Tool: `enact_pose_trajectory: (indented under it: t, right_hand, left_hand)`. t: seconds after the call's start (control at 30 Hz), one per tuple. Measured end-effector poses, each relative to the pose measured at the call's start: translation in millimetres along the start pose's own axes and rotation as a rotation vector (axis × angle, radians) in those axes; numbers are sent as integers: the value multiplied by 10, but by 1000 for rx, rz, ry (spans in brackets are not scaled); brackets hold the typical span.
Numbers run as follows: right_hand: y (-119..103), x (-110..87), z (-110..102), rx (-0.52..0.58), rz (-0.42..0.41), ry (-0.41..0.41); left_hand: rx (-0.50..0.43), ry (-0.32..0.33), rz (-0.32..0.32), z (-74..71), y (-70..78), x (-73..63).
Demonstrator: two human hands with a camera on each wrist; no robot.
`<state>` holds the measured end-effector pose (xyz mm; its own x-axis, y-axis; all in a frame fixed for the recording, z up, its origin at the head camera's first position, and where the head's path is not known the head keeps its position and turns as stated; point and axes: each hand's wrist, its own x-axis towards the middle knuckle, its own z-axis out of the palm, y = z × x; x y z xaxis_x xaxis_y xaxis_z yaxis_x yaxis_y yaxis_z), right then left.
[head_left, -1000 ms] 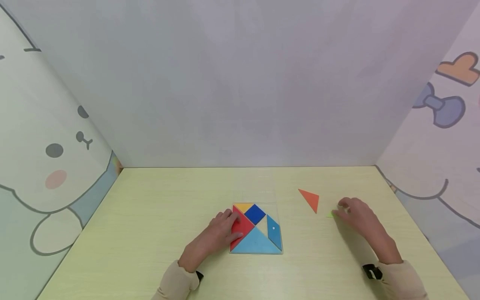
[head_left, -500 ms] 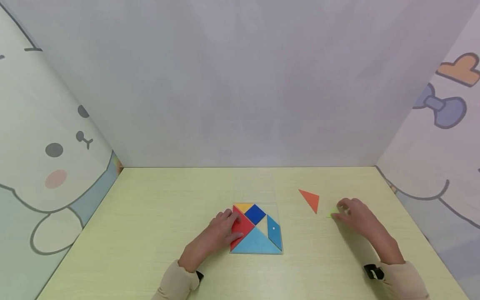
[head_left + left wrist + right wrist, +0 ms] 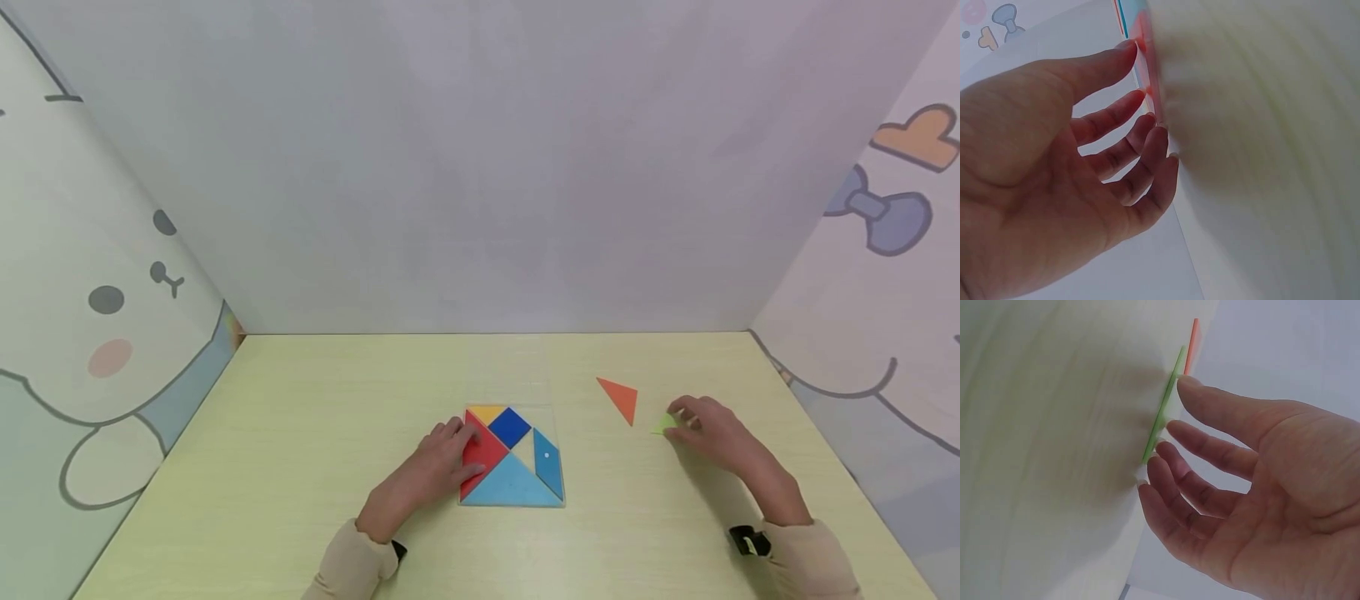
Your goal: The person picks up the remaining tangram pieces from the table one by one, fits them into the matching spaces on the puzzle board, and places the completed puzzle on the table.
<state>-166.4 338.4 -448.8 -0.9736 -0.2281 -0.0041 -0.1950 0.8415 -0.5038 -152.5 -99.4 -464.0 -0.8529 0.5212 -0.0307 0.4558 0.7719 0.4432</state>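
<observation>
A tangram set lies in a clear tray (image 3: 550,506) at the middle of the table. It holds a red triangle (image 3: 480,454), a light blue triangle (image 3: 513,487), a dark blue square (image 3: 510,427), a yellow piece (image 3: 487,413) and a blue parallelogram (image 3: 548,464). My left hand (image 3: 442,465) rests its spread, relaxed fingertips on the red triangle, partly covering it. To the right, my right hand (image 3: 716,432) touches a light green triangle (image 3: 1163,412) with loosely bent fingers, thumb and fingertips spread along it. The green triangle is partly hidden beneath that hand in the head view.
An orange-red triangle (image 3: 621,400) lies flat between the tray and my right hand. Behind the tray, a faint clear sheet (image 3: 510,371) lies on the pale wood table (image 3: 337,392). A plain wall (image 3: 480,183) closes the far side, with cartoon-printed walls left and right.
My right fingers have shifted slightly, and more of the green triangle shows beside them. My left hand and the pieces in the tray stay as they were.
</observation>
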Motion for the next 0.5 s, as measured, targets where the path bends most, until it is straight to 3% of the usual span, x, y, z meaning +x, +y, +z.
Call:
enact_pose_trajectory:
  t: [0.5]
  right_hand:
    - [26, -1, 2, 20, -31, 2]
  left_hand:
    - [-20, -6, 10, -11, -15, -7]
